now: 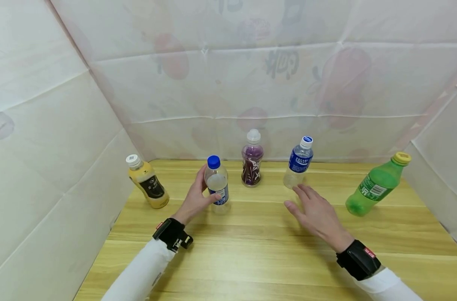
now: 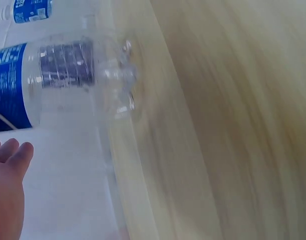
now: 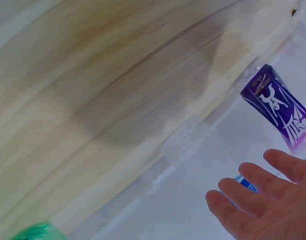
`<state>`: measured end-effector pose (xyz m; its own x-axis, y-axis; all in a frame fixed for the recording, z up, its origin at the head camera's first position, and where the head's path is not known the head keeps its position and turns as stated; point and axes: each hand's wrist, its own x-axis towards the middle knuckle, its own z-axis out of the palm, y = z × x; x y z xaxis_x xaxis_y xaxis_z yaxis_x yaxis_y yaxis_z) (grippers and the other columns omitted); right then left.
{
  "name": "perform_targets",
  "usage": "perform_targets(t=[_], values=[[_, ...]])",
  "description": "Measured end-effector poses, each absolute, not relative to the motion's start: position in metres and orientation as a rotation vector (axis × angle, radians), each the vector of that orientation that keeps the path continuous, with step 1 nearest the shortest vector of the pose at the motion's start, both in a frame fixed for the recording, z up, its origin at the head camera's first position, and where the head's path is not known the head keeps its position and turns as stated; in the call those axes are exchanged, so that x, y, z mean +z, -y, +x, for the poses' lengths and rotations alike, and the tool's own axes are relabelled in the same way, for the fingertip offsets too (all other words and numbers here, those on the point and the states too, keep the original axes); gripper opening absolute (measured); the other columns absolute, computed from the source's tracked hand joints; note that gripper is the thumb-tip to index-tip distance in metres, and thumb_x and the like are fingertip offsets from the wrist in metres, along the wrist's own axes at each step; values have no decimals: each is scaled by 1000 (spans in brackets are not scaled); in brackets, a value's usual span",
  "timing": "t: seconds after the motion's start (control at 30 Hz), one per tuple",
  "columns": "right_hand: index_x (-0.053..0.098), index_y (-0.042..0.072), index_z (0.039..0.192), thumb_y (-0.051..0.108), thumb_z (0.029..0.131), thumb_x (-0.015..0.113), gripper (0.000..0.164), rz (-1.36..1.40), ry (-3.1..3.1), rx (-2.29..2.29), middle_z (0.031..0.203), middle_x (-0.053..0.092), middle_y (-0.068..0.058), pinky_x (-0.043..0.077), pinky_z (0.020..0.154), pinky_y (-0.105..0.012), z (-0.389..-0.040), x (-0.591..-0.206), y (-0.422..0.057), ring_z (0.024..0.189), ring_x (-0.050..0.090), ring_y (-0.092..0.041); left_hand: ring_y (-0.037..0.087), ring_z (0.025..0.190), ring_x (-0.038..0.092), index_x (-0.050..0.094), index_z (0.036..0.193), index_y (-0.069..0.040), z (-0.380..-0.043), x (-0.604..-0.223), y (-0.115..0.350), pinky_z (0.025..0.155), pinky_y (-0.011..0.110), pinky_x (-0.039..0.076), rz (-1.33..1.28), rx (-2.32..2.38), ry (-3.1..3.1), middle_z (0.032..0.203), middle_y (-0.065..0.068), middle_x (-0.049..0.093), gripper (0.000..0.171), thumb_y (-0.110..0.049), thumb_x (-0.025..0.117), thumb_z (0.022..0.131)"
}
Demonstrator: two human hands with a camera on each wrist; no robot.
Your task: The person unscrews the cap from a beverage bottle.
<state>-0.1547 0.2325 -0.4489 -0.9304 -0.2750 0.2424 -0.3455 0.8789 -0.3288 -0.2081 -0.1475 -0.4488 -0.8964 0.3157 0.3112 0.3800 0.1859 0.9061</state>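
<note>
Your left grip (image 1: 196,200) is spread around the blue-capped bottle (image 1: 217,182), so both its sides are in easy reach; touching is hard to tell. Your right grip (image 1: 318,215), also spread, is near the Pocari bottle (image 1: 300,161) on the surface (image 1: 251,255).

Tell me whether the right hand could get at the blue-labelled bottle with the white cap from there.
Likely yes: the right hand has its fingers extended close to the base of that white-capped bottle, and I see nothing standing between them. The purple bottle and green bottle stand off to either side.
</note>
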Motion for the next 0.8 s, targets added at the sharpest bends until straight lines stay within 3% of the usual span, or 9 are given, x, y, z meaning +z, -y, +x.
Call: perform_targets(t=[0.13,0.23,0.43,0.6,0.8], values=[[48,-4,149,51,107,49,69,497,2841,552,150,49,-30,43,107,-63,-155,-449,-228,135,49,-49,42,136,50,15,165,-19,-209,-451,139,113,65,36,-597,-1902,2397,151,22,46,112,-43,87,83],[46,-3,150,51,106,50,70,508,2822,557,149,50,-29,44,106,-62,-156,-449,-225,134,50,-48,41,136,50,17,164,-21,-209,-451,134,112,64,38,-523,-1885,2437,150,20,47,106,-27,87,85],[41,-2,154,51,105,52,72,515,2799,562,149,50,-29,44,106,-63,-157,-448,-222,134,51,-48,41,133,52,26,159,-18,-207,-448,127,107,64,44,-468,-1838,2447,146,23,50,91,-21,84,89],[36,-1,156,51,104,53,76,500,2772,563,149,50,-30,36,108,-70,-158,-445,-220,134,49,-49,42,127,55,32,155,-12,-206,-445,122,103,63,47,-494,-1766,2393,141,24,53,85,-16,84,89],[31,-1,159,49,104,55,78,495,2722,617,158,38,-31,33,111,-70,-160,-440,-217,139,43,-51,42,116,61,38,150,-6,-207,-443,114,96,60,52,-524,-1597,2341,134,25,58,80,-10,85,85]])
